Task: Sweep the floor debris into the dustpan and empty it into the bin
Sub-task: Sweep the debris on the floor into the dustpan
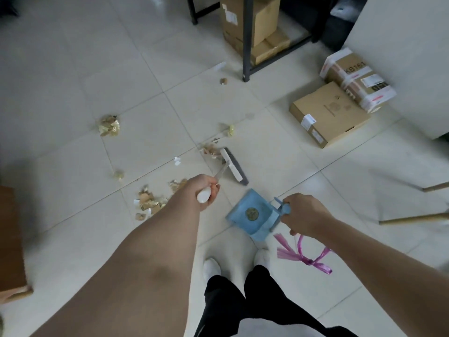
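Standing over a pale glossy tiled floor (73, 69), we look down at a room edged by a black metal shelf frame (246, 45) holding brown cardboard cartons (252, 18), with a flat brown cardboard box (330, 115) and a taped parcel (357, 81) against a white wall (401, 45) on the far right. No bin is in view.

Debris lies mostly to our left and ahead of the tools. The largest patch, torn brown cardboard scraps (148, 203), sits just beyond our left forearm; a crumpled gold foil wad (109, 125) lies well apart toward the far left; a small heap of shreds (211, 150) touches the far end of the brush head.

Our left hand (204, 190) is clenched around the white handle of a small hand brush (233, 166), whose grey bristle head runs diagonally, far-left to near-right, its bristle side facing right toward the pan. Our right hand (303, 215) grasps the handle of a light blue plastic dustpan (252, 215), which rests on the floor just in front of our feet, near the brush head but not touching it. We cannot tell which way its lip faces.

We judge sweeping to be under way, with most debris uncollected. The heap lies beyond the brush, so the coming stroke should draw it back and rightward to the pan.

A purple plastic ribbon (306, 254) lies beside the right wrist.
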Motion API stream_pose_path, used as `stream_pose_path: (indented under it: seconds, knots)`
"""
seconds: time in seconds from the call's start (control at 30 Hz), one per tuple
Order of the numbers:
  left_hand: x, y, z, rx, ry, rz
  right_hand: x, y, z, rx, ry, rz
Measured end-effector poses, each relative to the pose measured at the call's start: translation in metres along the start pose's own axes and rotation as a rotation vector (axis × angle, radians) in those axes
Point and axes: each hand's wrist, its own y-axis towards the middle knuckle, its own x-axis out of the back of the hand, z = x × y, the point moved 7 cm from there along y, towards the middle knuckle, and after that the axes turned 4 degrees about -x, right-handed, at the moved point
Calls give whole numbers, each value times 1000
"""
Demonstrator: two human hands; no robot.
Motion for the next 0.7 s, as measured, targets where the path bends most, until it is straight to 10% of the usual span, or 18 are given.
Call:
stream_pose_path:
  seconds: [0.7]
  knots:
    - [195, -121, 65, 75, 486, -8, -98, -105, 100, 7, -67, -19]
